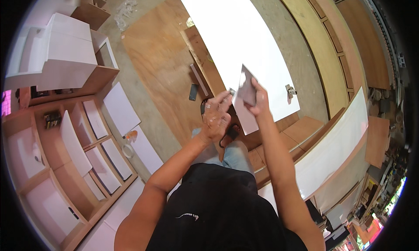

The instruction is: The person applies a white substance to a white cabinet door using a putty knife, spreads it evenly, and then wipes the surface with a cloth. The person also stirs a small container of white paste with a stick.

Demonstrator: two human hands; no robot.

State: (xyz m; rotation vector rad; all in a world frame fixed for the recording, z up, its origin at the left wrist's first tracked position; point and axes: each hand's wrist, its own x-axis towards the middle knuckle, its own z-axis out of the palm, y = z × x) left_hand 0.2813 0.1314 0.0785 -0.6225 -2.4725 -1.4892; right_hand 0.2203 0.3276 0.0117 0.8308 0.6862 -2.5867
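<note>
A long white panel point(244, 37) lies in front of me, its near end close to my legs. My right hand point(260, 98) is closed around a thin, flat grey plate with a pointed corner point(247, 86), held tilted over the panel's left edge. It looks like a scraper blade, but its kind is not certain. Beside it, my left hand point(214, 119) has its fingers bent together. A small metal piece point(231, 92) shows at its fingertips, by the panel's edge. Whitish smears mark this hand. A metal cabinet hinge point(291, 92) sits near the panel's right edge.
A brown plywood sheet point(152, 46) covers the floor, with a dark phone-like block point(193, 92) on it. Left stand a wooden cabinet frame point(65, 172) and white cabinets point(70, 54). A tape roll point(128, 151) lies near white boards point(120, 105). Long wooden frames point(321, 46) extend rightward.
</note>
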